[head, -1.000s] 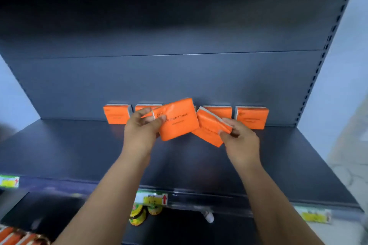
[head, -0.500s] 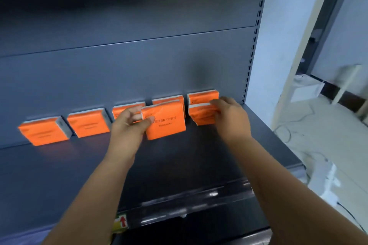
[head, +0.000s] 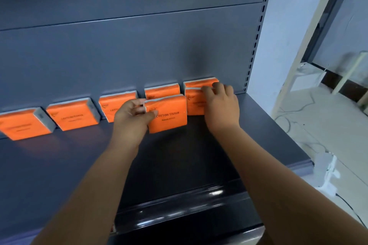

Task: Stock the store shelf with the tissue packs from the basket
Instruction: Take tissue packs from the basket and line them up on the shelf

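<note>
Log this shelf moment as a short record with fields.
shelf: dark grey store unit
back row: five orange tissue packs standing against the rear panel
left hand: grips COTTON TISSUE pack, in front of the row's fourth pack from the left
right hand: holds second pack, in front of the rightmost pack
basket: not in view

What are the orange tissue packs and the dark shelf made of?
The orange tissue pack looks wrapped in thin, smooth plastic film, slightly shiny, with printed letters; its pale edge suggests paper tissues inside. The shelf looks like painted metal, dark grey and matte, faintly reflecting the orange. Its front rail seems glossy plastic, given bright highlights.
</note>
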A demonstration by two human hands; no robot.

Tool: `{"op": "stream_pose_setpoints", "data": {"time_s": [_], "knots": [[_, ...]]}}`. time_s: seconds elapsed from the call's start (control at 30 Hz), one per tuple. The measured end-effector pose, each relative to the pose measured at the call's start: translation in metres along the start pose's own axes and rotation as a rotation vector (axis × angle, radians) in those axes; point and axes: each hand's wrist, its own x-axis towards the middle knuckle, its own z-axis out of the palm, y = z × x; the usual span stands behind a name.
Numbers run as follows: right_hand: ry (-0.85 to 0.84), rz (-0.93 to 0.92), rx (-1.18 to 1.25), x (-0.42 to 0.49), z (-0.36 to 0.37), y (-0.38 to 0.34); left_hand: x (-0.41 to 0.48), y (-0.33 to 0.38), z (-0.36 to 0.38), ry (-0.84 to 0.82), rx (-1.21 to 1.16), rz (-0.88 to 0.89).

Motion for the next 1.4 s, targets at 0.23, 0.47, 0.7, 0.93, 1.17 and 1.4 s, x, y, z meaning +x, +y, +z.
{"op": "stream_pose_setpoints", "data": {"time_s": [0.23, 0.47, 0.7, 0.93, 1.17, 1.4], "knots": [[0.010, -0.045, -0.010, 0.005, 0.013, 0.009, 0.002, -0.017, 0.015, -0.006, 0.079, -0.018], [0.018, -0.083, 0.003, 0.013, 0.019, 0.017, -0.001, -0.018, 0.029, 0.015, 0.081, -0.017], [0.026, -0.059, -0.004, 0.015, 0.021, 0.026, 0.001, -0.020, 0.028, 0.050, 0.084, -0.024], [0.035, -0.125, -0.015, 0.017, 0.019, 0.023, 0.002, -0.018, 0.028, 0.071, 0.087, -0.046], [-0.041, -0.280, 0.007, 0.023, 0.019, 0.019, 0.007, -0.017, 0.026, 0.079, 0.081, -0.026], [-0.006, -0.275, 0.018, 0.019, 0.017, 0.017, 0.010, -0.017, 0.024, 0.094, 0.094, 0.003]]}}
